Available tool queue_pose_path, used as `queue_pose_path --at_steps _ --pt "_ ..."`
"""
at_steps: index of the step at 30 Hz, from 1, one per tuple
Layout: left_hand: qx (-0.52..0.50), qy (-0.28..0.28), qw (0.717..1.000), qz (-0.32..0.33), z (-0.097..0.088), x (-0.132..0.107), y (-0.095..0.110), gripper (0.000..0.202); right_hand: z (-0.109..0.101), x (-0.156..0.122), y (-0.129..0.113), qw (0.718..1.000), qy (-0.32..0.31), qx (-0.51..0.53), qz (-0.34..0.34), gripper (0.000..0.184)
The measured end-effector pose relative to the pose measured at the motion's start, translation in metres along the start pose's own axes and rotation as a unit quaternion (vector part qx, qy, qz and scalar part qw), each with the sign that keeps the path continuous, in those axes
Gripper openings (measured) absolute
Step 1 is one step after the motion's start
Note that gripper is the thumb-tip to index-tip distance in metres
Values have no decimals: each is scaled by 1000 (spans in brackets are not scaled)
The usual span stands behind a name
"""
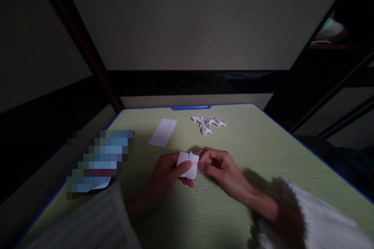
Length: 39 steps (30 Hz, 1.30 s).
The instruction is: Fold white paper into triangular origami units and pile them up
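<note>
Both my hands meet over the middle of a pale green table point(263, 151) with a blue rim. My left hand point(168, 171) pinches the left side of a small folded white paper point(188, 162), thumb on top. My right hand point(217, 165) grips the paper's right edge between thumb and curled fingers. The paper is partly folded and held just above the table. Fuzzy white sleeves cover both forearms.
A flat white paper strip point(163, 132) lies beyond my left hand. Several finished small folded paper figures point(209, 122) are clustered near the table's far edge. A blurred-out blue object point(97, 161) sits at the left edge. Dark room and wall panels surround the table.
</note>
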<state>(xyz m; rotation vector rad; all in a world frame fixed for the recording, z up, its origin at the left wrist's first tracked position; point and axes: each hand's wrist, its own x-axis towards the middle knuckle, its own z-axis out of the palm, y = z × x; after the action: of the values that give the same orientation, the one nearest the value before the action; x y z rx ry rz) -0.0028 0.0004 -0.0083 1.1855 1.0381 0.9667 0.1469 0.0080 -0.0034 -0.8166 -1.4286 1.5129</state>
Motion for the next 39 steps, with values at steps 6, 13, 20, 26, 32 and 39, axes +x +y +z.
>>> queue_pose_path --at_steps 6,13,20,26,32,39 --pt "-31 -6 999 -12 0 0 -2 20 -2 0 2 1000 7 21 7 13" --pt "39 -9 999 -32 1 0 -2 16 -2 -1 3 1000 -2 -3 1 11" --pt "62 -31 997 -17 0 1 -7 16 -2 0 3 1000 -4 6 14 12" --pt "60 -47 997 -12 0 1 -6 17 -4 2 3 999 12 22 25 12" --pt "23 -65 997 -14 -2 1 -1 20 -4 2 2 999 18 20 18 14" --pt "61 -61 996 -31 1 1 -3 20 -3 1 4 999 21 14 38 19"
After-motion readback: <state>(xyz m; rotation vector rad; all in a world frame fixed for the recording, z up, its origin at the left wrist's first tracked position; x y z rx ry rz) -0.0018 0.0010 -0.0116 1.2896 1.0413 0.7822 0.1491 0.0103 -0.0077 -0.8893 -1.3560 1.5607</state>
